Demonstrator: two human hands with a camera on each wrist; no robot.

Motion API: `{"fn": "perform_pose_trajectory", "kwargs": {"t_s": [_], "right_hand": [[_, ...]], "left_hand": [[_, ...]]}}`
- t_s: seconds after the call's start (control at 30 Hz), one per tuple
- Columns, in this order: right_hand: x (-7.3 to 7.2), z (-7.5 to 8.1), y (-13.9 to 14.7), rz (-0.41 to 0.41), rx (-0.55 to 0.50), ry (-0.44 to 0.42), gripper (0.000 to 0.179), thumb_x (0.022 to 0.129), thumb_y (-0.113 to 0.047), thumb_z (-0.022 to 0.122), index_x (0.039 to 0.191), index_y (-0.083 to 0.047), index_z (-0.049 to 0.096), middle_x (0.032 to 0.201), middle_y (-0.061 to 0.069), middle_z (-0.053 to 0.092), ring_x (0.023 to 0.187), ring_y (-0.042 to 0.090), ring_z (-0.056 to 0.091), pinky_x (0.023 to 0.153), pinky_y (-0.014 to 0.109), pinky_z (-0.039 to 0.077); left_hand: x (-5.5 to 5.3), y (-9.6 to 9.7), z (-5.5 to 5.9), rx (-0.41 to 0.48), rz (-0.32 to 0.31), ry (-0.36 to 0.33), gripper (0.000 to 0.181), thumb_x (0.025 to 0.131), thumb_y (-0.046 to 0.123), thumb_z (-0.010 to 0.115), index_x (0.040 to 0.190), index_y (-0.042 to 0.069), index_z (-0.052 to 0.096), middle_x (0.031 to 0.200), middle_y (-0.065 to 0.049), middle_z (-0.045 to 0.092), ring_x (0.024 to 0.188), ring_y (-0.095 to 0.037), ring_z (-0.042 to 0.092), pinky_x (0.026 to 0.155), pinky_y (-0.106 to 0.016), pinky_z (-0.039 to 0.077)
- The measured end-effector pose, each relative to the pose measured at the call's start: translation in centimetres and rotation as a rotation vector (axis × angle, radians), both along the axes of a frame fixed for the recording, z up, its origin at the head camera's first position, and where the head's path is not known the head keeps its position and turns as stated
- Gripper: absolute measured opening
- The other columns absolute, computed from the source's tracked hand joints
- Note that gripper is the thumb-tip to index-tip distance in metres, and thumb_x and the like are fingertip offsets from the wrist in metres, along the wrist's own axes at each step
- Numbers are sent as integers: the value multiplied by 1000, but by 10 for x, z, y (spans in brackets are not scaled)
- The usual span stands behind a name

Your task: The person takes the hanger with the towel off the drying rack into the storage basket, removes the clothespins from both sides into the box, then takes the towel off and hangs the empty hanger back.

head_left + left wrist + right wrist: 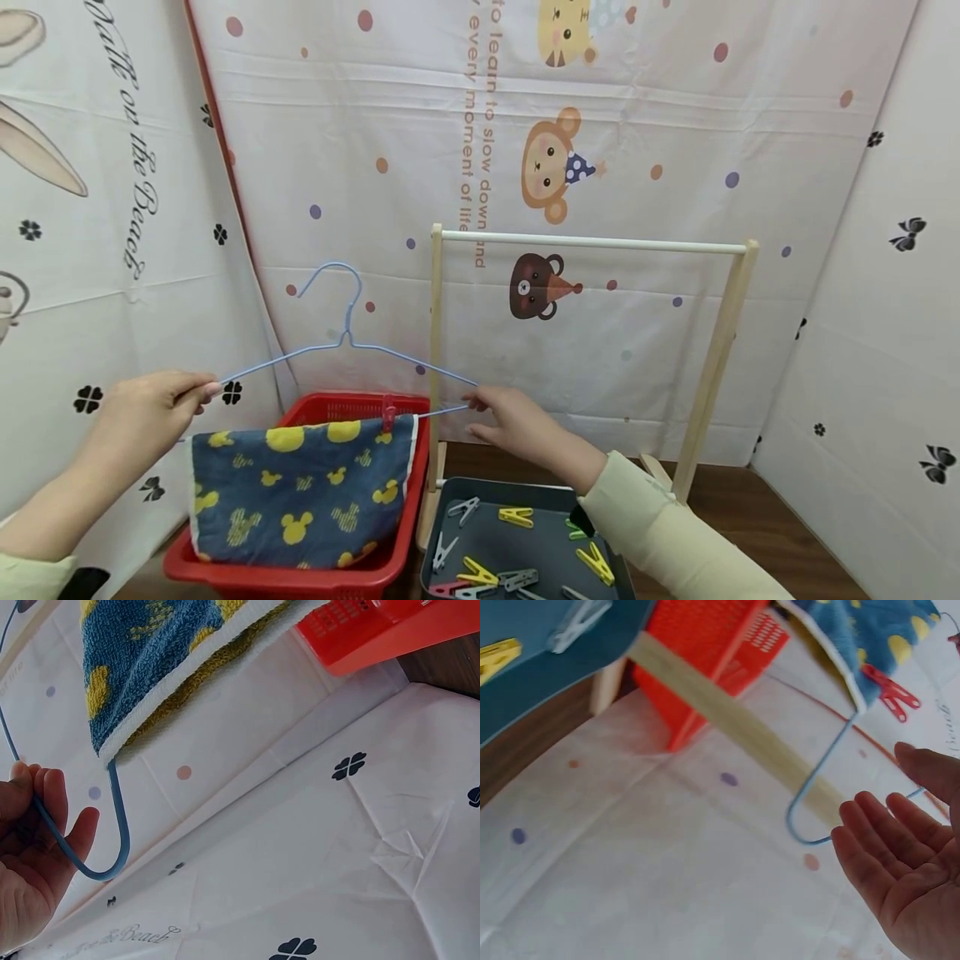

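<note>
A blue wire hanger point(347, 335) is held up in front of me, hook upward. Over its lower bar hangs a folded dark blue towel point(288, 492) with yellow mouse-head prints and white edging. Near the towel's right end, a red clothespin point(387, 413) clips it to the bar. My left hand point(146, 417) pinches the hanger's left shoulder between thumb and fingers. At the right end, my right hand point(517, 421) touches the wire; in the right wrist view its fingers point(877, 832) are extended, with the thumb apart.
Behind and below the towel stands a red plastic basket point(292, 575). To its right, a dark grey tray point(543, 542) holds several clothespins, among them a yellow clothespin point(595, 564). A wooden rack with a white crossbar point(592, 242) stands behind the tray. Printed cloth walls surround the wooden table.
</note>
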State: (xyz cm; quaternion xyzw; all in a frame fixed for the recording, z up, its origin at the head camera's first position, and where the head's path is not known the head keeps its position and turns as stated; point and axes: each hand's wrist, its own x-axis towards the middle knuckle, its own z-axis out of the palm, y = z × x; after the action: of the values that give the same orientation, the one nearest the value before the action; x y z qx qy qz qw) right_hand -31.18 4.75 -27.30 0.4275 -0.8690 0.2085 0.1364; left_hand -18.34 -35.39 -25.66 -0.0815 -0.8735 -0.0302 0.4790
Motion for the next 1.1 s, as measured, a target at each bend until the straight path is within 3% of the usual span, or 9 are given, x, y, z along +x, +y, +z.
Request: {"fn": "perform_pose_trajectory", "kwargs": {"t_s": [0.23,0.47,0.73,0.9,1.1], "right_hand": [[7,15,-28,54,-23,-52,45,93,-18,77,133,-2,64,116,14,74,108,29,70,94,43,59],[7,22,-59,46,3,-120,53,95,-26,75,142,-7,60,126,12,73,114,27,70,98,41,58],[3,20,-90,12,26,-203,57,94,-33,75,145,-12,58,133,8,71,121,23,67,101,35,57],[0,16,-101,-7,19,-209,54,93,-30,77,141,-10,61,127,7,73,112,19,70,99,31,57],[-2,13,-106,11,9,-183,33,94,-25,76,121,-8,70,106,5,76,88,9,64,85,20,56]], "left_hand": [[0,-1,0,-5,-10,29,37,101,23,64,85,-7,77,66,-10,72,55,3,46,47,-26,37],[-1,-1,0,-4,-13,20,25,98,14,69,86,-7,78,66,-9,72,55,2,48,48,-27,38],[-1,-2,2,2,-14,21,30,100,17,67,86,-7,77,65,-9,72,55,5,45,47,-27,37],[-1,-1,2,10,-21,11,21,95,10,71,86,-7,77,66,-9,72,58,9,42,48,-27,37],[-1,-2,0,8,-23,20,25,97,14,70,85,-7,77,66,-9,72,58,8,42,48,-27,37]]}}
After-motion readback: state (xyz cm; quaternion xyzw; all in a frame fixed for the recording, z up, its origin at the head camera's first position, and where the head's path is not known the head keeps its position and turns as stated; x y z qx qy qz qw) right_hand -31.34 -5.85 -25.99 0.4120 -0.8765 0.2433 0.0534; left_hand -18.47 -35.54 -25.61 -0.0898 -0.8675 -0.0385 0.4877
